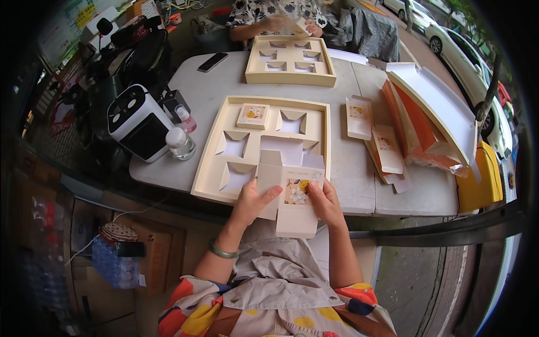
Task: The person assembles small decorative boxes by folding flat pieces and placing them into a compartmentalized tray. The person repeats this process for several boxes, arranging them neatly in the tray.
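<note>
Between my hands is an unfolded pale cardboard carton (298, 221) with a printed flower picture, its flaps spread out. My left hand (251, 201) grips its left panel, thumb on top. On the other side, my right hand (325, 203) pinches the edge beside the picture. Below the carton, a shallow cream tray box (209, 163) with several square, flapped recesses lies on the table, partly covered by the carton. One small folded box (253, 115) with a similar flower print sits in the tray's upper left.
Across the white table (193, 84), another person's hands (275, 23) work behind a second cream tray (291, 77). A phone (213, 62), a white device (140, 123) and bottles (180, 143) stand left. At right lie flat cartons (359, 117) and a plastic-wrapped orange stack (418, 126).
</note>
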A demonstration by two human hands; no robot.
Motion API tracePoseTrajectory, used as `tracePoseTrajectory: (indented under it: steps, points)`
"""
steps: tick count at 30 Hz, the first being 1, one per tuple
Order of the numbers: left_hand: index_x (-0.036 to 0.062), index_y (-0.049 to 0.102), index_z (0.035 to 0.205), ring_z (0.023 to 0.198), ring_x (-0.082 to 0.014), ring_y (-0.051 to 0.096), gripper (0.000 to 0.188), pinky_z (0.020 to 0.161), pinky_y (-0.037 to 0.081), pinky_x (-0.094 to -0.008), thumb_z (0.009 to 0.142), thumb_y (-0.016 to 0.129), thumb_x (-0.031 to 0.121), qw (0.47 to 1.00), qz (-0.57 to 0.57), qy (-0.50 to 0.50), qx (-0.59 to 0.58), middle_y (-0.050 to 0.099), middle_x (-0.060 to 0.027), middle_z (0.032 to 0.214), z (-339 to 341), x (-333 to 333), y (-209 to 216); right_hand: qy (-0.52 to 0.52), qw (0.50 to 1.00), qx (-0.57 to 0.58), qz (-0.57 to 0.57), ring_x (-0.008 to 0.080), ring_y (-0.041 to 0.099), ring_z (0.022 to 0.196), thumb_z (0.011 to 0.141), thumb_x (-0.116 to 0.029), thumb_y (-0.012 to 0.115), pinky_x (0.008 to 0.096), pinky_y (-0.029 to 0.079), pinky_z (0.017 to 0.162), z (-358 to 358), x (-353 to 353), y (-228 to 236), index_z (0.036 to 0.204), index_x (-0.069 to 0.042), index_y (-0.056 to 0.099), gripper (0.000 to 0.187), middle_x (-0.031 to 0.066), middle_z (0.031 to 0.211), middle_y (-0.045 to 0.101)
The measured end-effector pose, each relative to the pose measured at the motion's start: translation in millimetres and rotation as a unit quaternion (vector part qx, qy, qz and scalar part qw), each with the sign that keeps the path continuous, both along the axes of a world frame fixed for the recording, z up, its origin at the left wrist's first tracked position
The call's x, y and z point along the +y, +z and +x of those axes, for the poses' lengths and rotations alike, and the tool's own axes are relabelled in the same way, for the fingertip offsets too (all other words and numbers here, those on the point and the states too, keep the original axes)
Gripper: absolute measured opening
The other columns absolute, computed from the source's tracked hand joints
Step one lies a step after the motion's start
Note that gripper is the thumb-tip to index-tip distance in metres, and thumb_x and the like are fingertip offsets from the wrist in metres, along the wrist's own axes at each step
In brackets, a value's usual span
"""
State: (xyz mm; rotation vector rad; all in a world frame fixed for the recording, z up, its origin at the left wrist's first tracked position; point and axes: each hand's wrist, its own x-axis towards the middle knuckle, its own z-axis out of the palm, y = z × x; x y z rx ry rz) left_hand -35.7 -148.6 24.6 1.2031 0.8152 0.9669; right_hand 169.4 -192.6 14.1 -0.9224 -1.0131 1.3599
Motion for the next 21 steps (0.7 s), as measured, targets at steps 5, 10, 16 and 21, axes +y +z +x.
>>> tracePoseTrajectory:
  steps: [5, 10, 16, 21]
  points:
    - [-0.0036, 0.031, 0.140, 0.111, -0.0203, 0.054, 0.081, 0.087, 0.049, -0.0332, 0.080, 0.078, 0.025, 0.979, 0.171, 0.095, 0.063, 0.050, -0.0162, 0.126, 7, -6, 12, -0.034, 0.999, -0.029, 0.019, 0.0081, 0.054, 0.096, 0.100, -0.024, 0.050, 0.0255, 0.046, 0.084, -8, 3, 0, 0.122, -0.001, 0.051, 0.032, 0.0028, 0.109, 0.059]
    - [0.0000, 0.029, 0.143, 0.105, -0.0238, 0.058, 0.080, 0.084, 0.050, -0.0337, 0.080, 0.076, 0.017, 0.936, 0.242, 0.086, 0.240, 0.051, -0.0216, 0.126, 7, -10, 30, -0.014, 0.999, -0.040, 0.019, 0.0125, 0.048, 0.110, 0.100, -0.023, 0.049, 0.0293, 0.042, 0.094, -5, 0, -5, 0.138, -0.002, 0.034, 0.046, 0.0064, 0.125, 0.050]
    - [0.0021, 0.025, 0.146, 0.102, -0.0211, 0.060, 0.076, 0.081, 0.051, -0.0306, 0.085, 0.070, 0.011, 0.961, 0.194, 0.034, 0.194, 0.054, -0.0207, 0.126, 6, -11, 32, 0.014, 1.000, -0.021, -0.015, 0.0194, 0.037, 0.128, 0.098, -0.021, 0.045, 0.0345, 0.033, 0.105, -5, -3, 3, 0.151, -0.006, 0.013, 0.063, 0.0109, 0.142, 0.035]
    - [0.0029, 0.022, 0.147, 0.106, -0.0249, 0.062, 0.070, 0.081, 0.054, -0.0321, 0.090, 0.062, 0.009, 0.982, 0.147, -0.011, 0.115, 0.053, -0.0210, 0.127, 5, -12, 34, -0.013, 0.998, -0.042, 0.046, 0.0220, 0.039, 0.129, 0.094, -0.013, 0.048, 0.0359, 0.032, 0.107, -5, 4, 0, 0.152, -0.008, 0.012, 0.068, 0.0121, 0.142, 0.037]
